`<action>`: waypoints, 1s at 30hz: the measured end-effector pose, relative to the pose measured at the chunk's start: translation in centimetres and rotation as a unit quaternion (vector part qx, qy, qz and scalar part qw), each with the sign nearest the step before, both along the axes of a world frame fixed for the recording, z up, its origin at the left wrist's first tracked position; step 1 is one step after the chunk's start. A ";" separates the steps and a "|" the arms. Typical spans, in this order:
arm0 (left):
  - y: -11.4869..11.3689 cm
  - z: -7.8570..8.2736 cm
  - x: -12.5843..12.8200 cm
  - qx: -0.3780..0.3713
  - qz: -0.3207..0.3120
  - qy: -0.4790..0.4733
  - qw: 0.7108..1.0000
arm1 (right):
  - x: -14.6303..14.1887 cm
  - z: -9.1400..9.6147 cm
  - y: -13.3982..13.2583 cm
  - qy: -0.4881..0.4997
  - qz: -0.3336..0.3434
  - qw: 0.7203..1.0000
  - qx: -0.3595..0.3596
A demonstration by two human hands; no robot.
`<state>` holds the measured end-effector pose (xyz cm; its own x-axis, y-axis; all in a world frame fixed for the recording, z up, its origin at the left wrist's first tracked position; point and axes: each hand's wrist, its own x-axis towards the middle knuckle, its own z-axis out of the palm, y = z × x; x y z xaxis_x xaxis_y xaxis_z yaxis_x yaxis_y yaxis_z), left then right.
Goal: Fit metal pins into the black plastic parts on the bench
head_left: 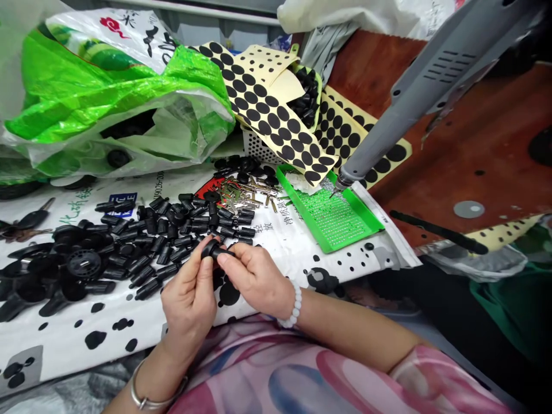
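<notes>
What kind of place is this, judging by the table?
Probably a small assembly workbench: a heap of small black plastic parts, beige sheets of round black stickers, and a grey power screwdriver over a green plastic tray. The left hand and right hand hold one black part.

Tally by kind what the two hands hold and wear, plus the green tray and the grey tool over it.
Black part, pinched between left hand and right hand: 1
Wrist bands (white bead bracelet on the right, metal bangle on the left): 2
Green tray: 1
Grey power tool: 1
Total: 5
</notes>
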<state>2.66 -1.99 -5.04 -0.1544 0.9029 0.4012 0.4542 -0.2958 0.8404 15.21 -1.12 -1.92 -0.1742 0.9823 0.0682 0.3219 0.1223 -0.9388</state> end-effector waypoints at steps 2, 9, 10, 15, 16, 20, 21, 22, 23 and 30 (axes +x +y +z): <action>0.0 -0.1 -0.1 0.003 -0.004 0.000 1.000 | -0.3 -0.2 0.1 0.098 0.005 0.993 -0.069; -0.1 -0.8 -0.4 0.010 -0.021 -0.012 1.000 | -1.3 0.1 -0.2 0.319 -0.017 0.905 -0.280; -0.1 -0.8 -0.5 0.011 -0.023 -0.013 1.000 | -1.4 0.2 -0.2 0.343 -0.022 0.889 -0.302; 0.1 -0.5 -0.9 0.019 -0.040 0.010 0.999 | -0.8 0.6 0.0 0.410 0.015 0.826 -0.387; 0.1 -0.3 -1.0 0.020 -0.048 0.023 0.998 | -0.5 0.6 0.1 0.409 0.031 0.821 -0.398; 0.3 0.3 -1.3 0.027 -0.062 0.090 0.994 | 0.7 0.7 0.7 0.370 0.082 0.845 -0.377; 0.4 0.4 -1.4 0.038 -0.061 0.101 0.992 | 0.9 0.8 0.8 0.351 0.090 0.864 -0.350; 0.4 0.5 -1.4 0.051 -0.062 0.108 0.991 | 1.1 0.9 0.9 0.324 0.099 0.885 -0.320; 0.4 0.5 -1.4 0.065 -0.065 0.112 0.989 | 1.4 1.0 0.9 0.293 0.109 0.904 -0.291; 0.3 0.3 -1.0 0.083 -0.063 0.118 0.988 | 2.3 1.7 0.7 0.178 0.161 0.944 -0.227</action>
